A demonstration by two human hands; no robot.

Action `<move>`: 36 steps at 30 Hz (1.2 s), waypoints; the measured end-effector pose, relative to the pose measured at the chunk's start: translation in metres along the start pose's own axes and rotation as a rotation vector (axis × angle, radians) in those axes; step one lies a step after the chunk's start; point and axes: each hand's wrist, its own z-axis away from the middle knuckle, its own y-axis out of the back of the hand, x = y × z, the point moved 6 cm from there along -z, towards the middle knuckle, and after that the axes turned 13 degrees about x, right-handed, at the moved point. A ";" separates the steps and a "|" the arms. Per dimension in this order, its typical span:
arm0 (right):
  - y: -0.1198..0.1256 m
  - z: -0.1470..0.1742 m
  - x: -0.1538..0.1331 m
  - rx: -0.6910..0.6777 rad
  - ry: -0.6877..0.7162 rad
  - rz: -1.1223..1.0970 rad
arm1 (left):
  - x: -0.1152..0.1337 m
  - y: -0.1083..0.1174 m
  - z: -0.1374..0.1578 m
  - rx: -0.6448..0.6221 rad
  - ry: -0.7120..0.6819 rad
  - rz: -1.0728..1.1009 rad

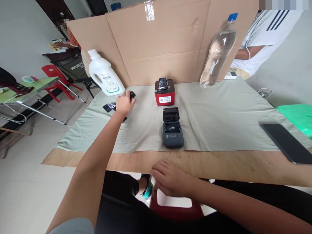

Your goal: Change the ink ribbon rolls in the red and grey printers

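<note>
My left hand reaches out over the left part of the grey cloth and closes on a small black object; what that object is I cannot tell. A flat black packet lies just left of that hand. A dark grey label printer lies in the middle with its lid open. Behind it stands a red printer with a black roll on top. My right hand rests palm down at the near table edge, holding nothing.
A white detergent bottle stands at the back left and a clear water bottle leans at the back right against a cardboard wall. A black phone lies at the right. Another person sits beyond the wall.
</note>
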 end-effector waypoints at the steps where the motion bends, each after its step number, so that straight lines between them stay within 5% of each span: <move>1: 0.006 -0.003 0.003 0.050 -0.014 -0.032 | 0.010 0.019 0.012 0.057 -0.032 0.137; 4: 0.031 -0.015 0.016 0.226 -0.082 -0.053 | 0.029 0.065 0.062 0.134 0.210 0.609; 7: 0.066 -0.027 0.040 0.443 -0.381 -0.076 | 0.062 0.074 0.120 -0.116 0.492 0.995; 11: 0.088 -0.025 0.065 0.493 -0.861 -0.323 | 0.117 0.079 0.172 -0.330 0.320 1.117; 14: 0.084 -0.015 0.075 0.427 -1.032 -0.528 | 0.141 0.072 0.188 -0.435 0.177 1.095; 18: 0.077 0.000 0.088 0.392 -1.066 -0.601 | 0.154 0.058 0.187 -0.455 0.064 1.029; 24: 0.078 0.004 0.097 0.402 -1.130 -0.691 | 0.155 0.041 0.180 -0.415 0.079 1.058; 30: 0.082 0.004 0.099 0.418 -1.246 -0.836 | 0.158 0.049 0.190 -0.378 -0.129 0.931; 36: 0.079 0.006 0.098 0.364 -1.172 -0.747 | 0.157 0.056 0.197 -0.327 -0.225 0.735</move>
